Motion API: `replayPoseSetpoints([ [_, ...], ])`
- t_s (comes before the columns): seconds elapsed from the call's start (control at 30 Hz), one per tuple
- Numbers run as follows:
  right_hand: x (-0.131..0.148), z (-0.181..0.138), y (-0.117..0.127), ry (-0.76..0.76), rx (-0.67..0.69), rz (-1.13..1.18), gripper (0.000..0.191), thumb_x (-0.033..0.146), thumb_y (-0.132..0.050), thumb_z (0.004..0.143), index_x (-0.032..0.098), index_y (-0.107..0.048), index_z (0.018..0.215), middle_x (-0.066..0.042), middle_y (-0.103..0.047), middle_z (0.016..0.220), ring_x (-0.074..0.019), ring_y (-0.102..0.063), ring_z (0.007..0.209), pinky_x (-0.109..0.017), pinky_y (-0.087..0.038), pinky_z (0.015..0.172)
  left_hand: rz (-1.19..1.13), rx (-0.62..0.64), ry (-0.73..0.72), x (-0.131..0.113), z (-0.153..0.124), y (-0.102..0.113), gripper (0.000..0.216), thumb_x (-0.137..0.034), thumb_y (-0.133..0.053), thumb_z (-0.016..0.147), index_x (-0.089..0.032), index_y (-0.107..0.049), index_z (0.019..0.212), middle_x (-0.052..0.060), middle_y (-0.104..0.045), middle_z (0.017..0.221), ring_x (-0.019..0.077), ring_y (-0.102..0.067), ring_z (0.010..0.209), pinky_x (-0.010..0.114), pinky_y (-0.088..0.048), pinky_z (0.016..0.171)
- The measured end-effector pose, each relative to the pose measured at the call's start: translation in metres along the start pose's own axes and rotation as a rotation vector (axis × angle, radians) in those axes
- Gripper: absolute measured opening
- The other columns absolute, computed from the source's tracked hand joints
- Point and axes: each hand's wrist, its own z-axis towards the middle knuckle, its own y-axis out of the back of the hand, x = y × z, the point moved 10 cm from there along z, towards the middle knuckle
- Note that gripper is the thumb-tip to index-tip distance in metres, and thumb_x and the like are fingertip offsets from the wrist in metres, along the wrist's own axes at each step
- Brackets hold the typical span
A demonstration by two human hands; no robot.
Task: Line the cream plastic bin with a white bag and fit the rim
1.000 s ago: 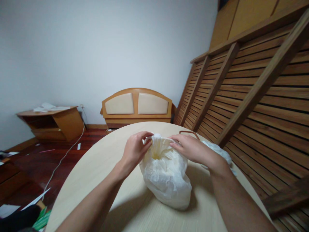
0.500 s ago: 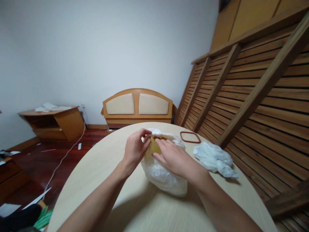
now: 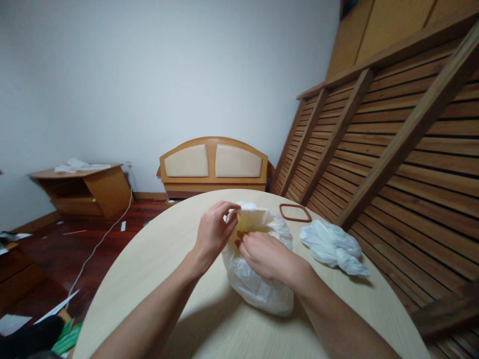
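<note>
A white plastic bag (image 3: 262, 291) with something yellow inside stands on the round pale wooden table (image 3: 164, 259). My left hand (image 3: 214, 235) pinches the bag's rim on its left side and holds the mouth apart. My right hand (image 3: 266, 255) is curled at the bag's mouth, its fingertips inside and closed on something small that I cannot make out. Both forearms reach in from the bottom of the view.
A crumpled white plastic bag (image 3: 335, 248) lies on the table to the right. A brown rubber ring (image 3: 295, 212) lies at the far edge. Slatted wooden bed frames (image 3: 392, 149) lean at the right. A headboard (image 3: 213, 167) and low cabinet (image 3: 80, 192) stand by the wall.
My right hand has let go of the bag's right rim, moved left and gone into the mouth, with its fingers now curled. The bag has sunk lower. My left hand keeps its grip.
</note>
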Motion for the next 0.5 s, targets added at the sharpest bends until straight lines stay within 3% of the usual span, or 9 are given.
replayPoseSetpoints([
  [0.17, -0.001, 0.003, -0.027, 0.052, 0.162, 0.018, 0.036, 0.018, -0.039, 0.099, 0.011, -0.074, 0.100, -0.017, -0.078, 0.095, -0.0259, -0.074, 0.081, -0.033, -0.050, 0.068, 0.032, -0.009, -0.031, -0.006, 0.000, -0.002, 0.024, -0.001, -0.062, 0.082, -0.020, -0.069, 0.096, 0.003, -0.072, 0.094, 0.0155, -0.066, 0.082, 0.025, -0.053, 0.071],
  [0.37, -0.017, 0.006, -0.016, -0.087, 0.058, 0.150, 0.041, 0.023, -0.034, 0.101, 0.012, -0.074, 0.098, -0.017, -0.077, 0.098, -0.0244, -0.073, 0.088, -0.031, -0.050, 0.073, 0.043, -0.001, -0.016, -0.002, -0.001, -0.005, 0.023, -0.002, -0.061, 0.083, -0.020, -0.068, 0.096, 0.003, -0.072, 0.095, 0.0160, -0.067, 0.082, 0.027, -0.054, 0.073],
  [0.5, -0.026, 0.010, -0.024, -0.138, 0.052, 0.193, 0.038, 0.023, -0.037, 0.100, 0.010, -0.072, 0.104, -0.018, -0.076, 0.101, -0.0254, -0.073, 0.090, -0.033, -0.051, 0.079, 0.030, 0.010, -0.046, -0.005, -0.004, -0.010, 0.024, -0.001, -0.060, 0.083, -0.020, -0.069, 0.096, 0.004, -0.073, 0.095, 0.0167, -0.067, 0.083, 0.028, -0.054, 0.074],
])
